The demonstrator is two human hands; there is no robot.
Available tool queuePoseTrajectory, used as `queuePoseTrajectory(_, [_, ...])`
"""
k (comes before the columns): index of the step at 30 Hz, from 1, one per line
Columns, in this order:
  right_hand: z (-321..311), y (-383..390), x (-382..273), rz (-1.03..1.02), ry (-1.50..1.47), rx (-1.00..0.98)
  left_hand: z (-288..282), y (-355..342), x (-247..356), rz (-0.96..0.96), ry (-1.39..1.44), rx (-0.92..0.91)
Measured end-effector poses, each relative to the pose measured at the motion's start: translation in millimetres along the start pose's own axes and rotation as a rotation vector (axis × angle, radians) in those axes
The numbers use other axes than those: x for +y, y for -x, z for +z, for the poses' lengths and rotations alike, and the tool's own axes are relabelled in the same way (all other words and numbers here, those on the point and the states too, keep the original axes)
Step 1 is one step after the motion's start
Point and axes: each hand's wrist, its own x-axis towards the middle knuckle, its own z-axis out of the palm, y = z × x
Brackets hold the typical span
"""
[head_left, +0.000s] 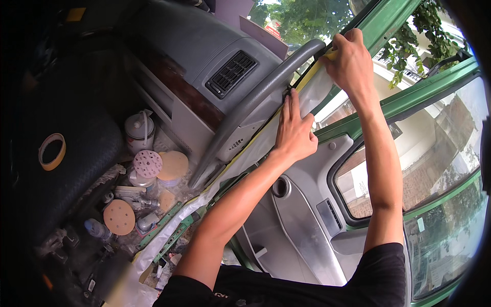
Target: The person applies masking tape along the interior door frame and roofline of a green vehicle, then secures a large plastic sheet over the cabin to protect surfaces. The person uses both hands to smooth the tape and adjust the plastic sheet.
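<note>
A strip of yellow masking tape (308, 77) runs along the edge of the cab's door opening. Whitish plastic sheeting (250, 153) hangs from this strip and continues down toward the lower left. My right hand (351, 65) is at the strip's upper end, its fingers curled closed on the tape beside the green pillar (384, 25). Lower down, my left hand (295, 134) rests against the edge with its index and middle fingers stretched out, touching the strip. Between the hands and the dashboard lies a grey grab handle (245, 102).
A grey dashboard with a black vent (231, 74) is at upper left. The green door (317, 204) stands open at right. Sanding discs (119, 217), a lidded pail (139, 132) and bottles crowd the floor. A tape roll (52, 152) lies on the black seat (76, 169).
</note>
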Motion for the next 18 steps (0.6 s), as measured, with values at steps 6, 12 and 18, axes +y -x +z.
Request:
queuePoseTrajectory(6, [2.4,0.2,-3.1,-0.010,-0.005,0.013,-0.9,-29.7,-7.9,0.100,0.302,0.165])
queuePoseTrajectory(12, [2.8,1.6,-2.0,0.013,-0.052,-0.001,-12.7,-58.1,-7.7,0.211,0.411,0.113])
queuePoseTrajectory(18, [6.2,5.7,-0.9,0.041,-0.102,0.036,-16.3,-69.6,21.8,0.208,0.336,0.111])
